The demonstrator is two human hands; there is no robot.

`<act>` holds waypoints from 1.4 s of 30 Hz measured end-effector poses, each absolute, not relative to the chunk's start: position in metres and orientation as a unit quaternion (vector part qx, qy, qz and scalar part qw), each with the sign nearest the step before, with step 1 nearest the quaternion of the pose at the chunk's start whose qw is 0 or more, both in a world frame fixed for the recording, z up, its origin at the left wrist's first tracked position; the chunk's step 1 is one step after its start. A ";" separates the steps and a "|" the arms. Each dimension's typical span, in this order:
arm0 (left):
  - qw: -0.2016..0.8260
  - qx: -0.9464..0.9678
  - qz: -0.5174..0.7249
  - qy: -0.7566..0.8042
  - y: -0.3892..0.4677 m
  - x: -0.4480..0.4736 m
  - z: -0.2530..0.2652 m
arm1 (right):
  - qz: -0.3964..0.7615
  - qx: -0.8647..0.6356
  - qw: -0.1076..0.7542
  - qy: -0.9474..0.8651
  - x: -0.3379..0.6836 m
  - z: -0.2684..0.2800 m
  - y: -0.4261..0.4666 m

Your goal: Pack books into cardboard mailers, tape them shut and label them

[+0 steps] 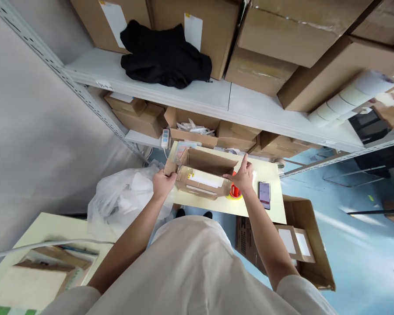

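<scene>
An open cardboard box (203, 191) sits on the small pale table, its top open and a white label on its near side. My left hand (163, 183) is closed on the flap at the box's left end. My right hand (244, 176) is at the right end, its thumb against the box's edge and its index finger stretched away, fingers apart. Directly below that hand lies a red and yellow tape dispenser (235, 191), partly covered by the hand and the box.
A phone (264, 195) lies on the table (249, 205), right of my right hand. Metal shelving (210, 94) with cartons and a black garment (164, 54) stands ahead. White plastic bags (124, 197) bulge at the left. An open carton (318, 245) holds smaller boxes at the right.
</scene>
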State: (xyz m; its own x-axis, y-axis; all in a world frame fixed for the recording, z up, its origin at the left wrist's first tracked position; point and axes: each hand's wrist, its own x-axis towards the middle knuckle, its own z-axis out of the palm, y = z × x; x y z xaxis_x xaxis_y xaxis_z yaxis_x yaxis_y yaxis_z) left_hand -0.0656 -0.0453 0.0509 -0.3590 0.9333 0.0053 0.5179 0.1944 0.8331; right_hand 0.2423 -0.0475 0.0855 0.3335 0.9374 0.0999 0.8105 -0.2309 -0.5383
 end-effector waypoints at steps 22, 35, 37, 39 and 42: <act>0.262 0.579 0.301 0.711 -0.064 -0.068 0.024 | 0.246 -0.675 0.118 -0.686 0.232 0.061 -0.107; 0.265 0.741 0.296 0.541 -0.065 -0.073 0.000 | 0.186 -0.679 0.210 -0.678 0.226 0.028 -0.148; 0.281 0.747 0.296 0.524 -0.059 -0.074 0.001 | 0.182 -0.670 0.233 -0.681 0.227 0.028 -0.148; 0.307 0.755 0.280 0.507 -0.053 -0.075 0.003 | 0.181 -0.659 0.244 -0.688 0.228 0.030 -0.146; 0.337 0.798 0.201 0.457 -0.045 -0.074 0.008 | 0.203 -0.624 0.246 -0.714 0.233 0.035 -0.139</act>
State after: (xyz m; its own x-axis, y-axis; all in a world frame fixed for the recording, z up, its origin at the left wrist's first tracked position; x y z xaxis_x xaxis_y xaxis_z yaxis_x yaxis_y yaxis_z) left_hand -0.0744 -0.0447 0.0075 0.5019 0.8648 0.0122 0.5943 -0.3551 0.7216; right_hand 0.2327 -0.1387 0.0346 -0.1008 0.9900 0.0985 0.7902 0.1398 -0.5967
